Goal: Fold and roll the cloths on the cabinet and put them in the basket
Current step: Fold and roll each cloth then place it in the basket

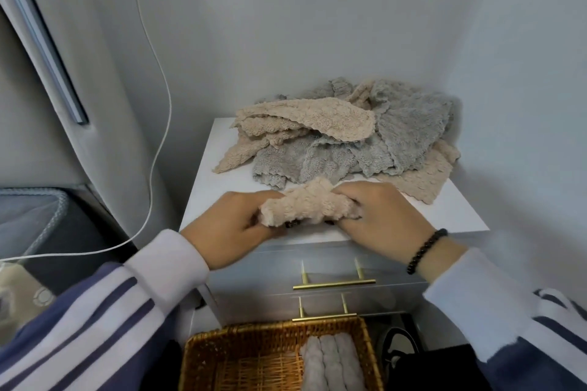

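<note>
Gripping a beige cloth roll (306, 203) at both ends, the person's left hand (236, 225) and right hand (386, 219) have fingers curled round it, just above the front edge of the white cabinet (457, 219). The roll looks loose and lumpy, so it may unwind if either hand lets go before it is tightened. Behind it, touching or nearly so, lies the pile of unfolded cloths (346, 133), grey and beige; one beige corner reaches close to the right hand and could get dragged off the top. Below the cabinet sits the wicker basket (222, 355), holding three grey rolls (330, 362) on its right side. A careless drop could knock those rolls askew or miss the basket.
</note>
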### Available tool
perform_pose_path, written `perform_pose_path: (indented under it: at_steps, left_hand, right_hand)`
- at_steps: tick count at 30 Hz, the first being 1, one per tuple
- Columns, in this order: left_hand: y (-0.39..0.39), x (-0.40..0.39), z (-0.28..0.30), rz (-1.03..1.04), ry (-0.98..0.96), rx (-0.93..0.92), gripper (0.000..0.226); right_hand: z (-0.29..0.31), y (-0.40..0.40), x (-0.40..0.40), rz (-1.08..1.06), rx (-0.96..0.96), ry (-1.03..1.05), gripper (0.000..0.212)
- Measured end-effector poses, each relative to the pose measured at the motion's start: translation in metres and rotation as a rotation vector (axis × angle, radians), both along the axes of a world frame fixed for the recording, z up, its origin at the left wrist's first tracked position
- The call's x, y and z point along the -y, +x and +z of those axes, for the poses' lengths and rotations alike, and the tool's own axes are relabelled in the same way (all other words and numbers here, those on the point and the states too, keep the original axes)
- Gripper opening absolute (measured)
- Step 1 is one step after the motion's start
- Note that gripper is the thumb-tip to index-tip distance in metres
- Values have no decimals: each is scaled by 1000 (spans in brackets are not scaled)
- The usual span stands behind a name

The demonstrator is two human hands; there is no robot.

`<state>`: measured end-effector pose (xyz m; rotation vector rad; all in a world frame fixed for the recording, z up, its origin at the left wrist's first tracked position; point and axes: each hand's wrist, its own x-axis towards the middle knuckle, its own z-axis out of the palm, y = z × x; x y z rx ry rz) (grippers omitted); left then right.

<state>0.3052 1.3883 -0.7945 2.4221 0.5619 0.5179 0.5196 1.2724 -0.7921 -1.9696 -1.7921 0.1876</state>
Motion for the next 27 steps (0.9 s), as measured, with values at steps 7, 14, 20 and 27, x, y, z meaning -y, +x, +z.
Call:
perform_pose_path:
  at_steps: [7, 14, 20, 27]
  left_hand:
    - [2, -20, 35, 185, 430, 509, 28]
    - [-27, -9, -30, -51, 454, 15, 59]
    - [-45, 7, -50, -19, 461, -70, 57]
    - [-43, 6, -49, 58, 403, -32, 49]
  right_hand:
    - [27, -24, -22, 1, 285, 772, 40]
    - [-25, -18, -3, 331, 361, 246, 49]
    - [-31, -21, 6, 337, 265, 220, 50]
    - [-20, -14, 7, 291, 412, 168, 34]
